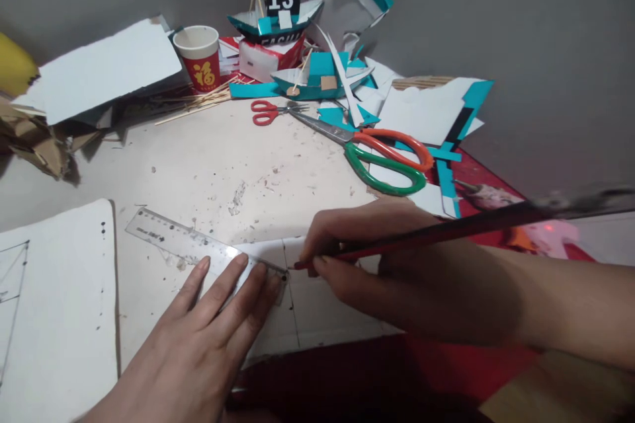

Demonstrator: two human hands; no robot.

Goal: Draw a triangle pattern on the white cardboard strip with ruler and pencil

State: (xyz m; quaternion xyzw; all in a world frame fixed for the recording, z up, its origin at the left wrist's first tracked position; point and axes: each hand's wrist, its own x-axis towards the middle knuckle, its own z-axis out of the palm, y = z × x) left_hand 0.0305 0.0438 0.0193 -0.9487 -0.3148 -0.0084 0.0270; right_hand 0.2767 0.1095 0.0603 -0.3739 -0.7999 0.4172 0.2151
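My left hand (198, 337) lies flat with fingers stretched over a clear plastic ruler (171, 230), pressing it down slantwise on a white cardboard piece (325, 320). A dark line with dots runs across that piece. Closed around a slim red pen (436, 232), my right hand (397, 277) is beside the ruler's right end. The pen's tip is close to the ruler's corner by the drawn line; whether it touches the cardboard I cannot tell. Part of the ruler is hidden under my left fingers.
Large scissors (389, 158) and small red-handled scissors (265, 112) lie beyond my hands. Behind them are two cardboard boats, a paper cup (198, 59), thin sticks (198, 106) and teal-white scraps. A marked white board (59, 317) lies left; a glue gun (536, 234) is at right.
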